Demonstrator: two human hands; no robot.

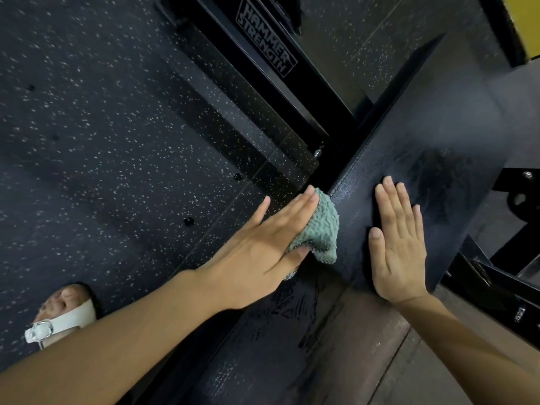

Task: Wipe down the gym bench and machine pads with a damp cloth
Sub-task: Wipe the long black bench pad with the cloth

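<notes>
The black bench pad runs lengthwise from lower left to upper right, its far end blurred and its near end hidden under the left forearm. The left hand, fingers straight, presses a green cloth against the pad's left edge and covers part of it. The right hand lies flat on the pad's top, fingers straight.
</notes>
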